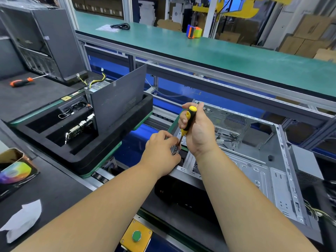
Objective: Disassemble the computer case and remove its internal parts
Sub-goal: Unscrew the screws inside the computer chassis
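My right hand is wrapped tight around the black-and-yellow handle of a screwdriver, held nearly upright with its shaft pointing down to the near-left corner of the computer case. My left hand sits just below and left of the right, fingers curled in and pinching at the metal by the screwdriver tip; I cannot tell what small part it holds, since the fingers cover it. The two hands almost touch at the tip.

The case lies open on its side under and to the right of my right hand, bare grey metal inside, with a round vent grille on its far wall and loose wires trailing off its right end. Its black front panel faces me, below my left wrist.

Left of my left hand stands a black foam tray with slots; a dark side panel stands upright in it, with a circuit board in a nearer slot and a power supply behind. Farther left, an orange screwdriver lies on the dark surface before another dark case. A yellow box with a green button sits between my forearms at the near edge.

Between tray and case runs a narrow blue gap. Beyond my hands a green shelf overhangs the case's far side.
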Demonstrator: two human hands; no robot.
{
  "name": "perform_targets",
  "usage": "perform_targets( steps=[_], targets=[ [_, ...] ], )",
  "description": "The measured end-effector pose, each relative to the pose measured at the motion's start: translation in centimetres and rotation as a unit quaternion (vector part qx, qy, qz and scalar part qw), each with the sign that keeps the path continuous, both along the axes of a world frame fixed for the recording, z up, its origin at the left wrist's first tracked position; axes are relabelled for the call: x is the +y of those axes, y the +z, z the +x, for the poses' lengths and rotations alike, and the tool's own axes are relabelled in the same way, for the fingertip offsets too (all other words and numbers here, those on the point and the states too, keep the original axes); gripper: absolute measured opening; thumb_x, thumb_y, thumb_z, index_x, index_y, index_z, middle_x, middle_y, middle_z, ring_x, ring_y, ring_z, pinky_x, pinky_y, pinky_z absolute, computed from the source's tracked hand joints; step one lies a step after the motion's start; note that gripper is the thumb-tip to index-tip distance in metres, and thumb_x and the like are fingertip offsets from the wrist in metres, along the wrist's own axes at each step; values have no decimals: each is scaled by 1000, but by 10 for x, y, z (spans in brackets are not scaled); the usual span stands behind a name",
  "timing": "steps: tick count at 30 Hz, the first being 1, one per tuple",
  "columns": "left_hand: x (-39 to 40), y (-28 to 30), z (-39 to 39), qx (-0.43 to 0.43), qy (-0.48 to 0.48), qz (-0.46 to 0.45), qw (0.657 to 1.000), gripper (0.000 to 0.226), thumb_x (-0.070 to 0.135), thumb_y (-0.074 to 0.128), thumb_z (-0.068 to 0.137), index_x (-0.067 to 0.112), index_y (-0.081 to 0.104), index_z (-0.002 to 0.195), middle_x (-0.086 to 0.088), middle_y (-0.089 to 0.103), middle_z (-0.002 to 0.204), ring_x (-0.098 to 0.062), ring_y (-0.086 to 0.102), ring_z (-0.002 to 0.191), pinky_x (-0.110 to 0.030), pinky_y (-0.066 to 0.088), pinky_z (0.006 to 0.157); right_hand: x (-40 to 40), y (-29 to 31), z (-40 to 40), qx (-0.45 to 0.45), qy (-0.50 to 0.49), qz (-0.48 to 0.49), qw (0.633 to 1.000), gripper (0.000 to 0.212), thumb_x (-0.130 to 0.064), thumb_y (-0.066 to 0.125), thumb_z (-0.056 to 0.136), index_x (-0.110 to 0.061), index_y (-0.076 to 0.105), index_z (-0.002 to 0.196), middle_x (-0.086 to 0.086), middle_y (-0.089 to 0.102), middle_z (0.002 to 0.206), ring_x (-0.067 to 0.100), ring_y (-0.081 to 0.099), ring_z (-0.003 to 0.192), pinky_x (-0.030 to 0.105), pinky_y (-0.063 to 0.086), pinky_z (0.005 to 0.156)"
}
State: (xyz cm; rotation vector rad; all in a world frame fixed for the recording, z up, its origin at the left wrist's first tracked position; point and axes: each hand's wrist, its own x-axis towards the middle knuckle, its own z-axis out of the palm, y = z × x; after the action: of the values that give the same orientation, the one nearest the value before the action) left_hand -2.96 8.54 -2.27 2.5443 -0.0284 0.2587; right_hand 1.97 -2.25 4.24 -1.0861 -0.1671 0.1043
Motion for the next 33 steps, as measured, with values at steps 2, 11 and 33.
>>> perform_targets(
  steps=[2,11,33],
  targets=[
    [0,0,0,2,-4,1,1000,31,38,66,75,35,59,106,14,42,114,-16,37,111,-37,47,85,-1,0,-2,-8,16,22,1000,47,-51,29,103,-12,51,90,0,43,58,14,36,53,24,33,56],
    [0,3,0,-11,-8,30,999,31,38,65,82,30,62,112,9,42,122,-19,34,117,-38,39,95,-9,-3,-2,-40,11,-38,998,28,-35,47,100,-14,59,85,0,63,76,15,56,67,27,47,69],
    [-9,21,11,-89,-45,304,948,35,37,62,87,23,65,119,-1,47,129,-25,37,120,-40,32,97,-25,-4,2,-6,31,62,998,60,-46,21,105,-6,62,84,3,42,61,18,37,58,28,34,60]
  ],
)
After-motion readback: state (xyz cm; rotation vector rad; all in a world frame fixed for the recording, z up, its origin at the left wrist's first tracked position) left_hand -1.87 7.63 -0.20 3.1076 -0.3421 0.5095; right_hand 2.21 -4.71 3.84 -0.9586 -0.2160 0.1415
